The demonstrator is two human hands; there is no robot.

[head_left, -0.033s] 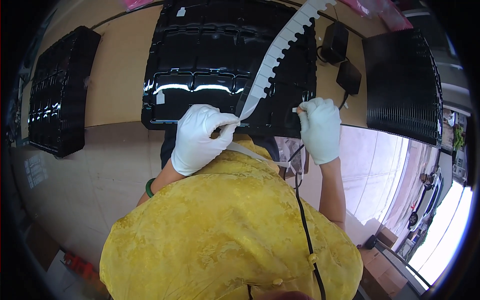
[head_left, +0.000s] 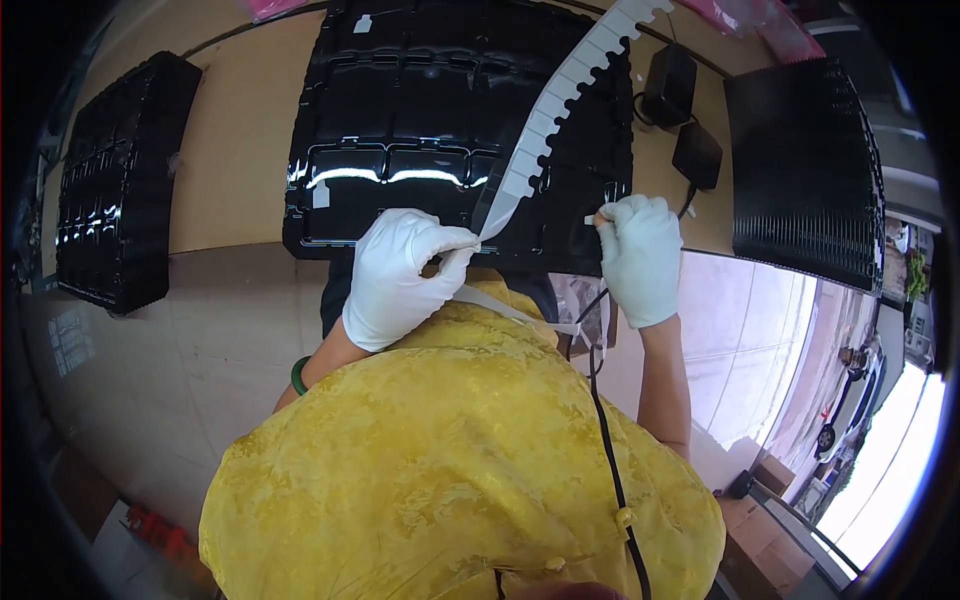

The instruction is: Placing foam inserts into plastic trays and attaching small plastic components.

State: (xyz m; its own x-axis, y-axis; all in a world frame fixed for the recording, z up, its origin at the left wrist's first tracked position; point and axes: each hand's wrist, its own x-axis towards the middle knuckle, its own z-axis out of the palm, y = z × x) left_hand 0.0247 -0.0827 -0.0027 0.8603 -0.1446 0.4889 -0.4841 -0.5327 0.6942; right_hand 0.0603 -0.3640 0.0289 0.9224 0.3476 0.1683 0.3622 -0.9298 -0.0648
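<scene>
Over the near edge of a black plastic tray (head_left: pixel 400 110), my left hand (head_left: pixel 410 275), in a white glove, is closed. Its thumb and forefinger pinch a long white label strip (head_left: pixel 545 115) with a notched edge. From the pinch the strip curves up across the tray to the far right; a narrow tail of it hangs below, over the yellow garment. My right hand (head_left: pixel 640 260), gloved too, is closed at the tray's near right corner. A small white label (head_left: pixel 590 220) pokes out from its fingertips. Two similar white labels (head_left: pixel 321 195) lie on the tray's left part.
Stacked black trays stand at the left (head_left: pixel 120 190) and the right (head_left: pixel 805 170) of the brown tabletop (head_left: pixel 230 150). Two black power adapters (head_left: pixel 697 155) with cords lie right of the middle tray. A black cable (head_left: pixel 612 450) runs down my front. Pink plastic (head_left: pixel 770 25) lies at the back.
</scene>
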